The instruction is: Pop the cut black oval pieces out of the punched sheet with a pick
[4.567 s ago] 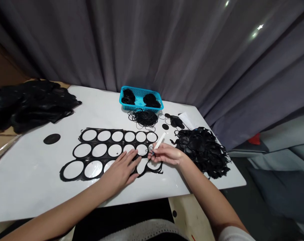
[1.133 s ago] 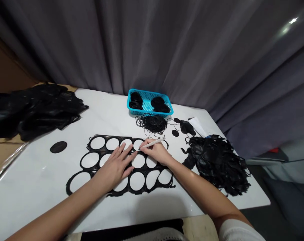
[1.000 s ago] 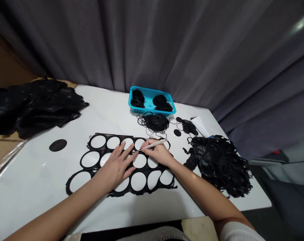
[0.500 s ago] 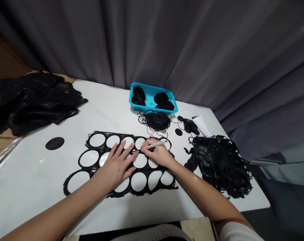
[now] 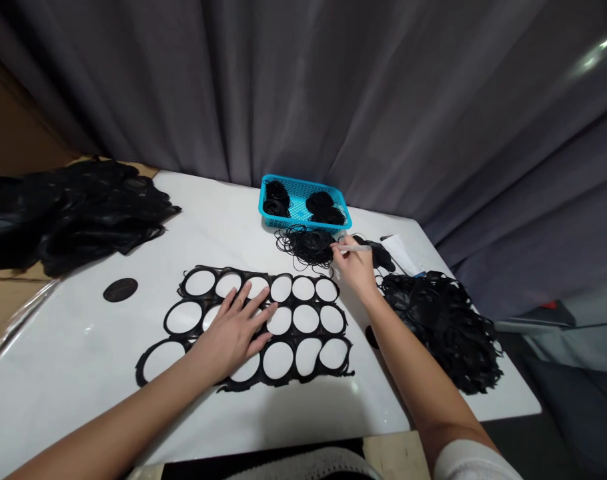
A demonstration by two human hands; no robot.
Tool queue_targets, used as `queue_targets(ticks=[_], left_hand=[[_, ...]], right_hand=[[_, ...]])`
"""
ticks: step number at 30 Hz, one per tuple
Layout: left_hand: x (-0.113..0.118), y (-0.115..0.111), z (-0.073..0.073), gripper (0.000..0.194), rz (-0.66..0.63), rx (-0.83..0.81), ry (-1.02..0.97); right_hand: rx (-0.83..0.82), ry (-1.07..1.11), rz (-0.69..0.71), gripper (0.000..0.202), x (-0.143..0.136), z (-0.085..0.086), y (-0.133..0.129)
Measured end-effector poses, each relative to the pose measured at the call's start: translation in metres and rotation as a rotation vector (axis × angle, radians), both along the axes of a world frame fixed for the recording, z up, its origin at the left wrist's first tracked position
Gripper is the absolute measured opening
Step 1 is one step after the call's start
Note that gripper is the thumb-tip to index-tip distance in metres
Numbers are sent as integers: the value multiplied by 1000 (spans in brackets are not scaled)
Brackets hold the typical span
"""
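Observation:
A black rubber sheet [image 5: 292,336] with rows of round holes lies flat on the white table. My left hand [image 5: 233,337] rests on it with fingers spread, covering some of the holes. My right hand [image 5: 356,268] pinches a slim white pen-like tool [image 5: 361,248], at the right edge of a loose heap of thin black rubber rings [image 5: 306,245]. Whether a ring hangs on the tool's tip is too small to tell. Just behind the heap stands a blue plastic basket [image 5: 303,225] holding several bundles of black rings.
A large pile of black rubber sheets [image 5: 83,217] sits at the left, beside one loose black disc [image 5: 120,290]. Black rubber scraps [image 5: 443,327] are heaped near my right forearm. A white packet [image 5: 402,255] lies behind them. Grey curtains [image 5: 293,87] hang along the far edge.
My right hand has moved up and to the right with the white tool, from the sheet's top row to the ring heap. My left hand stays on the sheet.

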State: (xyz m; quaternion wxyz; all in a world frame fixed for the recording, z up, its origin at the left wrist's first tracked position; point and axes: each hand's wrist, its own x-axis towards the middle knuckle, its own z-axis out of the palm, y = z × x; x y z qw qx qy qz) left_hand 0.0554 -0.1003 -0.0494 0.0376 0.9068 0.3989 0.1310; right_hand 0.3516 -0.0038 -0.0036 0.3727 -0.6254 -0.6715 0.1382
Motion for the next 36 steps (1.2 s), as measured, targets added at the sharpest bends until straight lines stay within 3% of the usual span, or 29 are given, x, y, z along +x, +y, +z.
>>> queue_targets(ticks=[5,9,15,24,36], left_hand=[[3,-7,13,41,-18,42,-53],[2,-33,13,34,-90,18,-49],[-8,-55,5,49,-123,23,-46],[-7,-56,4,56,-89,13,-65],[-8,-54,7,46,-85,-41,-107]], right_hand=[[-398,484,291,20,-31,-2,-44],[-545,512,468,17,-60,-6,-85],[-481,277,518,15,-71,-5,-115],[-429,253,504,14,-72,-9,-119],[-333,198,540,15,-76,-13,-121]])
